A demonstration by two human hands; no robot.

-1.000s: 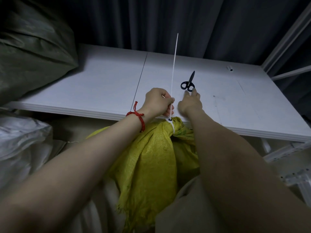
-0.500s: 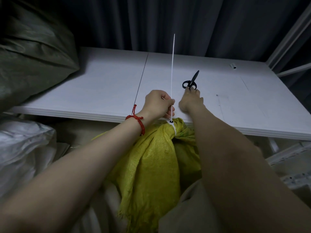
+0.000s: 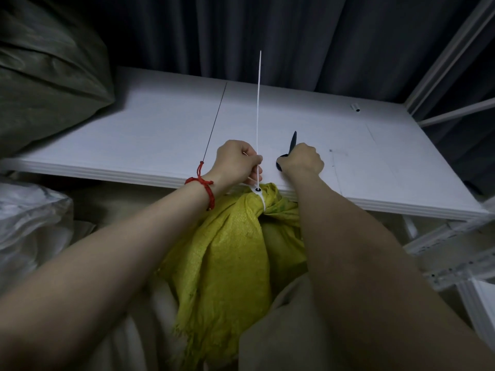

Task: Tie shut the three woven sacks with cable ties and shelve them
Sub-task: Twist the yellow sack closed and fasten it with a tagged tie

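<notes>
At frame centre, the left hand [image 3: 237, 159] pinches the tie [image 3: 258, 108] cinching the yellow sack [image 3: 230, 247]; the right hand [image 3: 302, 159] grips scissors [image 3: 293, 140] on the shelf [image 3: 160, 129].

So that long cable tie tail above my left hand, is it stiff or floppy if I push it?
Probably fairly stiff: the cable tie tail stands nearly straight above the left hand with no droop. Being so thin and long, it would likely bend springily when pushed. It looks very light.
</notes>
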